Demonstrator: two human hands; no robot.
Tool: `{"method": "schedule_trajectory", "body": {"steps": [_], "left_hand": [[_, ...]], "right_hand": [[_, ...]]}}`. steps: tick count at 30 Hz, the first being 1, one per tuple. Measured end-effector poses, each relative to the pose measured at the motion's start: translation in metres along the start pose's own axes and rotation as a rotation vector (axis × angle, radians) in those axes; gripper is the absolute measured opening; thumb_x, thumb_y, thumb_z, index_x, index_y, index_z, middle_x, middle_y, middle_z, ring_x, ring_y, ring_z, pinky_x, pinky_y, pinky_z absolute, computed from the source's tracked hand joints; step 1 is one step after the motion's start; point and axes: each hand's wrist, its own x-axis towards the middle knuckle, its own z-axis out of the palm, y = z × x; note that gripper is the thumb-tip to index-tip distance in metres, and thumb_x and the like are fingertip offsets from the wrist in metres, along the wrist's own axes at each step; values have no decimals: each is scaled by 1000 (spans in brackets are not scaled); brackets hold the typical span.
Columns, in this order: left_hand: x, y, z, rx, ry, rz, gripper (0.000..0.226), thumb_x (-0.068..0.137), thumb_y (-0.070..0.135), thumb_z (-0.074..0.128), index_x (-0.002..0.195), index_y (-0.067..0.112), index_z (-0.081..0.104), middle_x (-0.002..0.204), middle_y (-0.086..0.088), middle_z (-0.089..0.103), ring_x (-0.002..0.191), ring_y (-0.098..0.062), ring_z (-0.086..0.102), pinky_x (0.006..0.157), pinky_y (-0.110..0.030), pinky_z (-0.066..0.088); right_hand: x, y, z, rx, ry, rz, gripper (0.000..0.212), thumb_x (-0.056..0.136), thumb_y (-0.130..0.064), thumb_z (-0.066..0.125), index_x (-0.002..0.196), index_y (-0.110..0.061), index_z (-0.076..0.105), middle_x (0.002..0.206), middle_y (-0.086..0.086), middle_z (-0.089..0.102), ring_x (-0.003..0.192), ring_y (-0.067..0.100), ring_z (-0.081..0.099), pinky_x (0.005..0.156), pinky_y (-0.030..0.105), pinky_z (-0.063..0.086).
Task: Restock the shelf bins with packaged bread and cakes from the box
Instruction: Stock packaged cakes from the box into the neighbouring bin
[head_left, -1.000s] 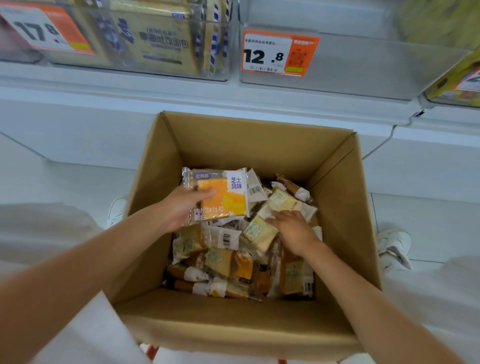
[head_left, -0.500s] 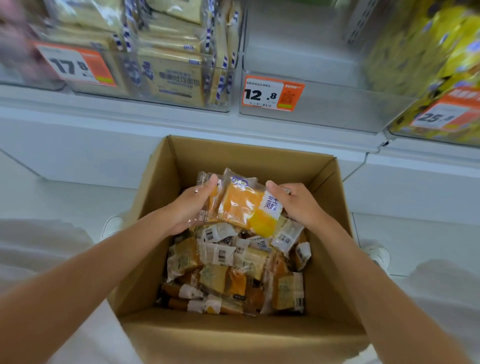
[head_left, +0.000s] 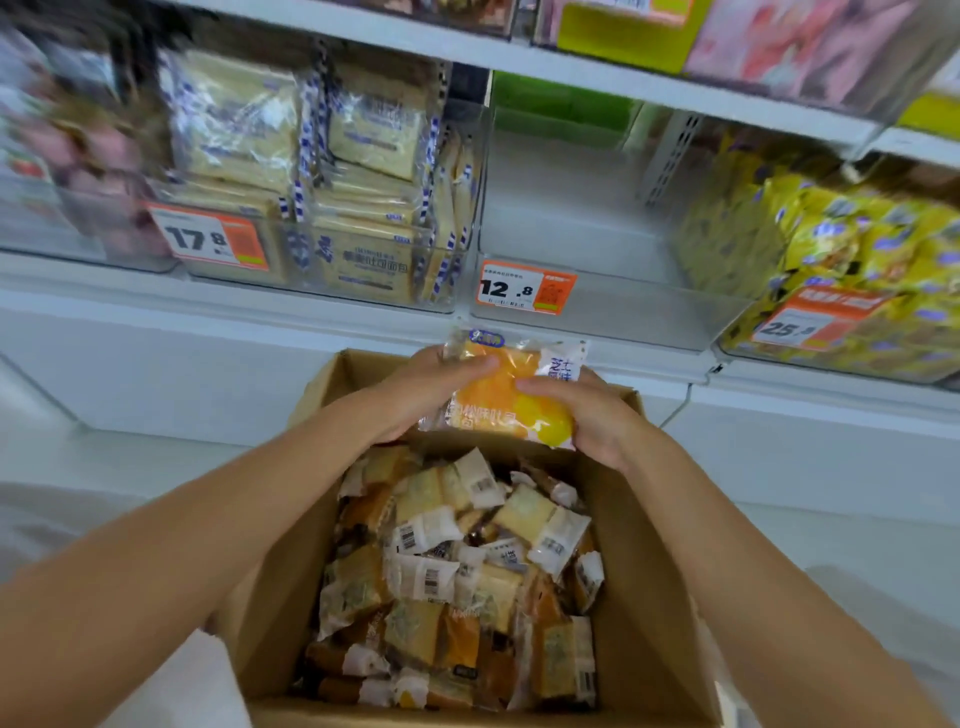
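Both the left hand (head_left: 431, 395) and right hand (head_left: 597, 421) grip the orange bread pack (head_left: 506, 395) above the box (head_left: 639, 571); best lift it level into the clear bin (head_left: 597, 306) overhead.

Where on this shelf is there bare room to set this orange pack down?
The clear bin behind the 12.8 tag looks bare, bordered left by the blue-striped toast packs and right by the yellow packs. Both neighbours are crowded, as is the box below the orange pack.

matt brown cardboard box (head_left: 644, 561), glossy plastic bread packet (head_left: 506, 397), clear smooth plastic shelf bin (head_left: 623, 322).
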Motion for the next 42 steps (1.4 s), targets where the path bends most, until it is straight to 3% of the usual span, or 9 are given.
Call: {"method": "schedule_trajectory", "body": {"steps": [8, 14, 17, 22, 26, 31, 36, 40, 42], "left_hand": [[64, 111, -31, 195, 514, 538, 33, 93, 37, 64, 115, 12, 66, 91, 5, 63, 80, -5, 58, 79, -26, 51], [132, 128, -57, 512, 503, 531, 50, 89, 34, 70, 134, 18, 55, 102, 5, 54, 94, -10, 55, 71, -5, 37], [147, 118, -60, 441, 541, 573, 49, 89, 27, 70, 136, 22, 54, 96, 12, 51, 72, 0, 50, 64, -7, 38], [154, 107, -60, 225, 495, 591, 38, 86, 20, 73, 122, 28, 62, 91, 7, 50, 51, 2, 43, 52, -10, 38], [154, 106, -61, 185, 461, 587, 38, 87, 18, 72, 121, 31, 62, 97, 8, 50, 55, 1, 44, 53, -12, 40], [155, 105, -62, 204, 470, 605, 38, 86, 21, 72, 120, 34, 62, 96, 10, 51, 56, 1, 44, 53, -10, 38], [155, 103, -63, 209, 453, 603, 37, 87, 25, 71, 120, 39, 60, 96, 10, 50, 59, 0, 46, 54, -13, 41], [155, 103, -64, 208, 457, 588, 41, 86, 28, 70, 125, 36, 60, 96, 10, 49, 60, -3, 46, 55, -15, 42], [155, 103, -64, 212, 457, 583, 40, 87, 28, 70, 125, 37, 60, 95, 11, 49, 61, -3, 46, 56, -15, 42]], "right_hand": [[33, -125, -50, 66, 251, -216, 43, 77, -7, 77, 118, -9, 65, 102, 10, 75, 82, 22, 73, 71, 37, 60], [130, -159, -88, 30, 287, -158, 31, 78, -11, 78, 107, -8, 68, 93, 8, 75, 75, 19, 73, 69, 32, 60], [192, -168, -82, -125, 266, -116, 27, 78, -11, 79, 102, -10, 67, 94, 6, 73, 69, 14, 70, 58, 26, 58], [270, -161, -82, -346, 241, -213, 68, 59, -26, 94, 118, -10, 64, 109, 5, 71, 92, 18, 70, 75, 31, 60], [288, -150, -92, -291, 301, -188, 54, 68, -16, 89, 115, -9, 62, 105, 3, 69, 79, 10, 66, 53, 17, 53], [307, -133, -108, -288, 376, -194, 125, 15, -61, 94, 125, -17, 54, 113, 2, 68, 99, 20, 68, 79, 40, 60], [291, -145, -87, -415, 409, -146, 61, 64, -30, 91, 116, -14, 64, 109, 4, 69, 101, 23, 65, 86, 38, 56], [292, -142, -83, -448, 400, -71, 90, 42, -45, 92, 120, -14, 59, 114, 6, 66, 104, 23, 64, 90, 39, 54], [286, -139, -83, -529, 458, -48, 67, 58, -42, 87, 112, -10, 62, 110, 7, 65, 101, 24, 63, 90, 41, 55]]}}
